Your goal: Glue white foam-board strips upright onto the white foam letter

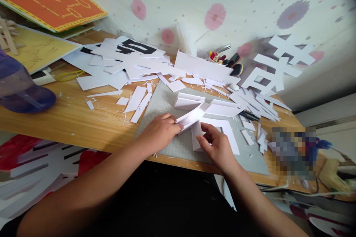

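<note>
A white foam-board shape (230,135) with upright strip walls lies on the grey cutting mat (155,109). My left hand (162,131) has its fingers closed on the near end of a slanting white strip (190,115), part of this shape. On the other side, my right hand (218,144) grips a short upright white wall piece (196,137) between thumb and fingers. Two folded-looking white walls, one at the back left (189,100) and one at the back right (222,107), stand just beyond my hands. The joints under my fingertips are hidden.
White offcuts (136,100) and a heap of cut sheets (133,61) cover the back left. Cut-out characters (264,72) lean at the right, near a black cutter-like tool (249,114). A purple bottle (25,85) stands left. A blurred-out object (293,153) sits right.
</note>
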Tool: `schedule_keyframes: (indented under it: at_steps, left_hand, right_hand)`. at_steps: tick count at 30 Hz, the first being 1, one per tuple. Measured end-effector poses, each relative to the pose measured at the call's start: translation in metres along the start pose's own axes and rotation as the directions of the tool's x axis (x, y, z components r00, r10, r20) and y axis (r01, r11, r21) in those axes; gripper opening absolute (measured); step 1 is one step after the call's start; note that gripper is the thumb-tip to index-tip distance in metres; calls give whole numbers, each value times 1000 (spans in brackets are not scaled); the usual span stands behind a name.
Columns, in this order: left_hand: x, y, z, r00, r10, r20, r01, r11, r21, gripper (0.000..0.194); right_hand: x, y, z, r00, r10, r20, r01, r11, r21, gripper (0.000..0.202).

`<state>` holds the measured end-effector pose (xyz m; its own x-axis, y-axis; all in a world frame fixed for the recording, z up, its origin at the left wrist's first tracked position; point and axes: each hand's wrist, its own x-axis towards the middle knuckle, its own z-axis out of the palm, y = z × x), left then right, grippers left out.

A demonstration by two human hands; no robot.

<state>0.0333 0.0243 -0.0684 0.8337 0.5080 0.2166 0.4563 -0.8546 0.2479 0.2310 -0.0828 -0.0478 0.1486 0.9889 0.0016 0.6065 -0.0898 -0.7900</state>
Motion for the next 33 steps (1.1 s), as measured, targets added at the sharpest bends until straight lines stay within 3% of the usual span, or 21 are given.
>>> schedule_keyframes:
  at_steps: [33]
  left_hand:
    - [-1, -1, 1, 1000, 8, -19, -8, 1000, -4, 17]
  right_hand:
    - [1, -9, 0, 1000, -10, -27, 8, 998, -68, 44]
